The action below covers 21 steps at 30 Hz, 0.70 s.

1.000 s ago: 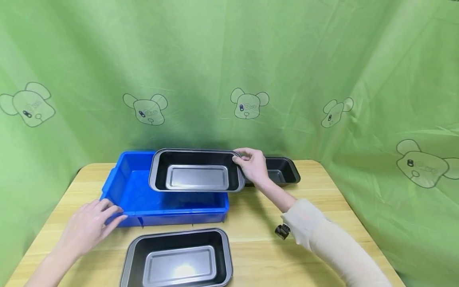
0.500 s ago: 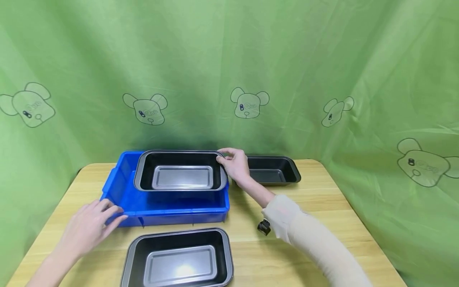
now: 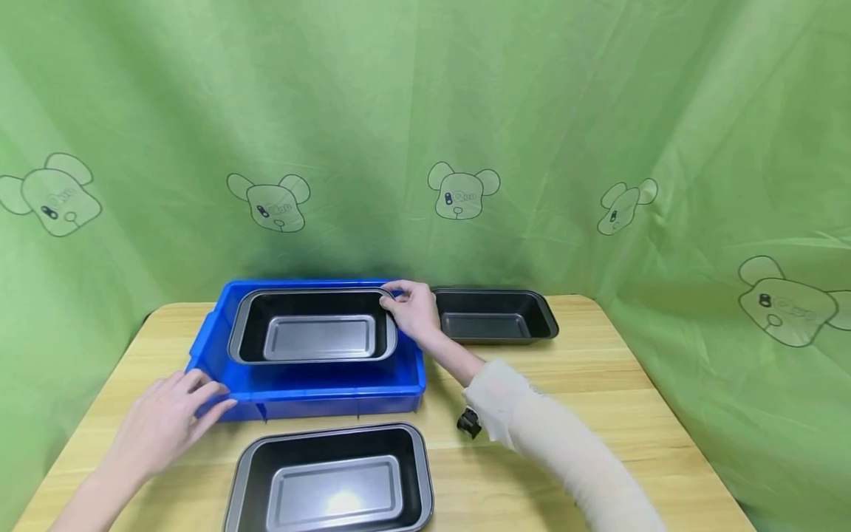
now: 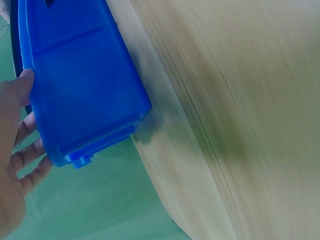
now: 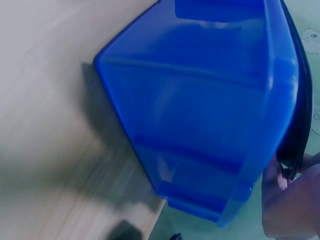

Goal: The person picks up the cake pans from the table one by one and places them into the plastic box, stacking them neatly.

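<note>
The right hand (image 3: 414,310) pinches the rim of a dark loaf pan (image 3: 319,338) at its right end, and this pan is above the blue bin (image 3: 339,405). The left hand (image 3: 166,417) grips the bin at its near left corner, while on the wooden table (image 3: 598,421) one similar pan (image 3: 335,491) stands nearer and another pan (image 3: 492,321) to the right.

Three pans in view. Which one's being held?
The pan over the bin: the right hand grips its right end. The front pan and back-right pan sit on the table, neither held.
</note>
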Each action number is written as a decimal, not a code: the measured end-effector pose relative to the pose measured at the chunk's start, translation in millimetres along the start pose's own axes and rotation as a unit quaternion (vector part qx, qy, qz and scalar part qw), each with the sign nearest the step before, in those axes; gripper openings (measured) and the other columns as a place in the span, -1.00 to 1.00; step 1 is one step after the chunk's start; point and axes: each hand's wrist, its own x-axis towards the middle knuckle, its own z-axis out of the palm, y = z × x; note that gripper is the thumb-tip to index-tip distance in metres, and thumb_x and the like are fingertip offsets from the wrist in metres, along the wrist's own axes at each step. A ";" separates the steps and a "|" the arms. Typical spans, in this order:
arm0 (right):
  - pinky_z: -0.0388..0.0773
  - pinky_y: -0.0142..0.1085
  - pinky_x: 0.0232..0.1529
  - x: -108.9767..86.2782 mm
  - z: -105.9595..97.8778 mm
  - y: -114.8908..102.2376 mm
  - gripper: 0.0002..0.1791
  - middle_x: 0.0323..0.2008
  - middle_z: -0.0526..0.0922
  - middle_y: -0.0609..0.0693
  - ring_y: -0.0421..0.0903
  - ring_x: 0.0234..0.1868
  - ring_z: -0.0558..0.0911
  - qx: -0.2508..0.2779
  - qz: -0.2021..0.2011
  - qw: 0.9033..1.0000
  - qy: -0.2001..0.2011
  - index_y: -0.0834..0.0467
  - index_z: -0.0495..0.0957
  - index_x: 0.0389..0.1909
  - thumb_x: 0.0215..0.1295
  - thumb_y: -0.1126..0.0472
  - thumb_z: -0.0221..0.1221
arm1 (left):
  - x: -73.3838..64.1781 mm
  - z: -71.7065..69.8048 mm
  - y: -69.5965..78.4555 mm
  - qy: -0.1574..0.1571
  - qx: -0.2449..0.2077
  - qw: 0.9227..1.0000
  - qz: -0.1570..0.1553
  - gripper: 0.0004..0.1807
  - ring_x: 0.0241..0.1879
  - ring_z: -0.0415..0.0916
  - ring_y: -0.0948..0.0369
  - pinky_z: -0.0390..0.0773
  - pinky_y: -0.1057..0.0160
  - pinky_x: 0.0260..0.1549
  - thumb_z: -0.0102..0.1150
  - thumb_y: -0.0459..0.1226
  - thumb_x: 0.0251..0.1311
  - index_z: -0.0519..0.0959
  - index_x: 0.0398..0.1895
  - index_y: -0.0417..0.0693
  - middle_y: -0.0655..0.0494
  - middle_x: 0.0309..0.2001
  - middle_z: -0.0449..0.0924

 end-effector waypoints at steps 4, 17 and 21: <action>0.43 -0.44 -0.44 -1.3 6.3 -1.2 -0.77 -0.54 0.75 -0.01 -0.34 -0.54 0.53 -0.012 -0.005 1.000 0.000 0.09 0.82 -0.05 0.27 0.24 0.42 | 0.2 0.4 -0.3 0.001 0.001 1.000 0.001 -0.20 -0.54 0.39 0.18 0.32 0.24 -0.58 -0.38 0.29 0.62 0.70 -0.44 0.01 0.17 -0.47 0.52; 0.45 -0.45 -0.40 -9.3 25.4 -0.5 -0.78 -0.43 0.80 0.02 -0.32 -0.48 0.57 -0.050 -0.003 0.998 -0.032 0.07 0.81 -0.05 0.29 0.23 0.42 | 0.1 -0.4 0.1 0.006 -0.005 1.000 0.000 -0.21 -0.54 0.40 0.18 0.35 0.22 -0.57 -0.34 0.27 0.62 0.72 -0.43 -0.02 0.16 -0.46 0.54; 0.46 -0.46 -0.44 -11.2 29.1 1.0 -0.79 -0.38 0.84 0.04 -0.30 -0.47 0.64 -0.059 -0.001 0.998 -0.038 0.03 0.82 -0.06 0.29 0.20 0.43 | 0.6 -0.5 0.6 0.007 -0.004 1.000 -0.003 -0.20 -0.54 0.41 0.18 0.36 0.22 -0.57 -0.36 0.28 0.62 0.72 -0.43 -0.02 0.15 -0.45 0.56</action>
